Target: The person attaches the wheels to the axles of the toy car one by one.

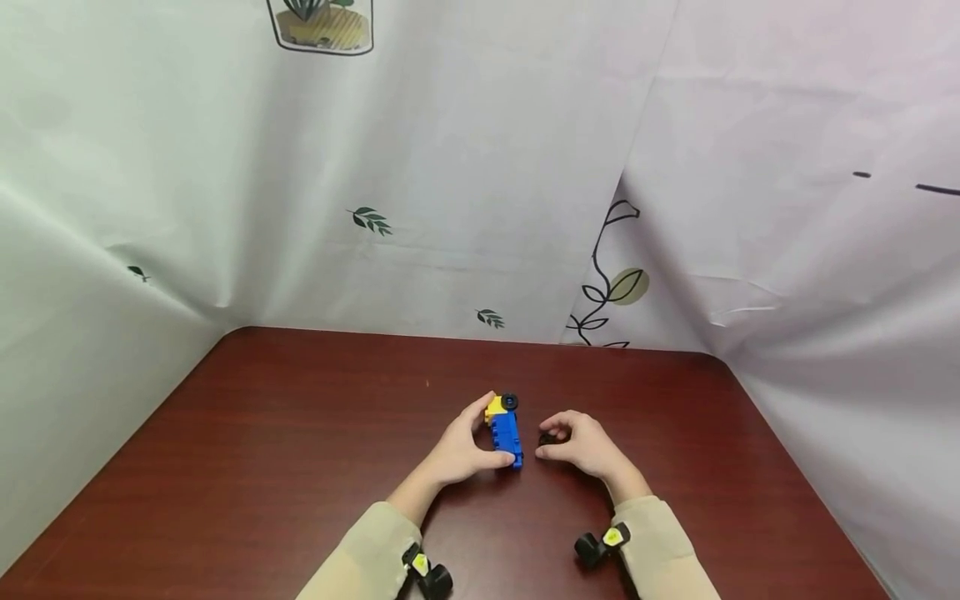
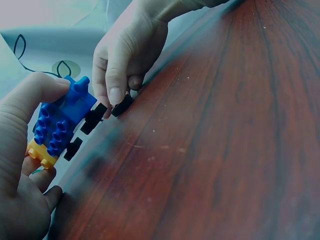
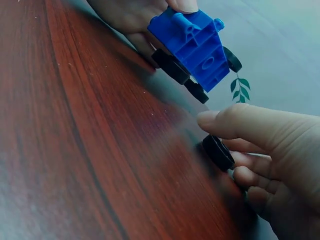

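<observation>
My left hand (image 1: pixel 461 448) grips a blue and yellow toy-brick car (image 1: pixel 506 433) between thumb and fingers, tilted on its side. Round studs show on the car's blue part (image 2: pixel 62 112) in the left wrist view. Its ribbed blue underside (image 3: pixel 200 52) faces the right wrist camera, with black wheels (image 3: pixel 170 66) along its sides. To the right of the car, my right hand (image 1: pixel 588 448) holds a loose black wheel (image 3: pixel 218 152) at its fingertips, low over the table. A small gap separates this wheel from the car.
Both hands work over a dark red-brown wooden table (image 1: pixel 315 417) with rounded far corners. A pale cloth curtain (image 1: pixel 480 167) with printed leaves hangs behind and along the sides. Small black cameras (image 1: pixel 596 547) are strapped at both wrists over light sleeves.
</observation>
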Tool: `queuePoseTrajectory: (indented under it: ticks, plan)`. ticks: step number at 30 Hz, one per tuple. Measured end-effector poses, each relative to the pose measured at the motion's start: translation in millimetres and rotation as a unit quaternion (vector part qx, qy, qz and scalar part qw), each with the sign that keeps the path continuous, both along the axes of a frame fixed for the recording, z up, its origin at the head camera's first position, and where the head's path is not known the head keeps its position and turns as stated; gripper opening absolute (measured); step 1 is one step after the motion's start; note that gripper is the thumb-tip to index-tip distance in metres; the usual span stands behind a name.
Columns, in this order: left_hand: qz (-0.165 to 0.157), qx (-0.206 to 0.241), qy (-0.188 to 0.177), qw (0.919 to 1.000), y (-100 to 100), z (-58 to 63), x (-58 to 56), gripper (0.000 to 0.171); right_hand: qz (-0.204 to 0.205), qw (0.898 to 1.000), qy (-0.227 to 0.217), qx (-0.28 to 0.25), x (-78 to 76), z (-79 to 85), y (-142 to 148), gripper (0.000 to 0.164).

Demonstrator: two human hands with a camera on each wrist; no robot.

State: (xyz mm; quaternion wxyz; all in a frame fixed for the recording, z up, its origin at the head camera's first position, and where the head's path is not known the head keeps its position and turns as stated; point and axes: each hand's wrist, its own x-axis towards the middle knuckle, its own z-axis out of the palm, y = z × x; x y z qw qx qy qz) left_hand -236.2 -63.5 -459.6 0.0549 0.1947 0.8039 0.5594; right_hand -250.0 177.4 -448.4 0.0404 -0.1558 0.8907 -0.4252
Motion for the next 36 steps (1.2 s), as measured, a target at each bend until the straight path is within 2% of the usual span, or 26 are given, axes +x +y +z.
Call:
queuePoseTrajectory:
  ticks: [10,23,26,33,36]
  plan:
    - [-0.004,0.0,0.005,1.0,-0.8,2.9,-0.7,0.095,0.001,0.999,0.027,0.032,-1.6,1.1,-2.9,0.025]
    - [0.0,0.005,0.001,1.0,0.4,3.6,2.1,0.094,-0.042,0.999,0.008,-0.01,-0.3,0.5,-4.7,0.02]
    - [0.005,0.001,-0.002,1.0,1.4,10.1,5.4,0.092,-0.04,0.999,0.006,-0.036,-0.9,1.5,-5.7,0.021]
    - [0.002,0.006,-0.007,1.0,0.4,40.2,19.7,0.087,-0.032,0.995,-0.001,-0.099,0.4,6.7,-8.9,0.029]
    - [0.004,0.011,-0.007,0.9999,-0.3,45.6,23.3,0.087,-0.033,0.993,-0.004,-0.117,1.9,8.3,-11.1,0.03]
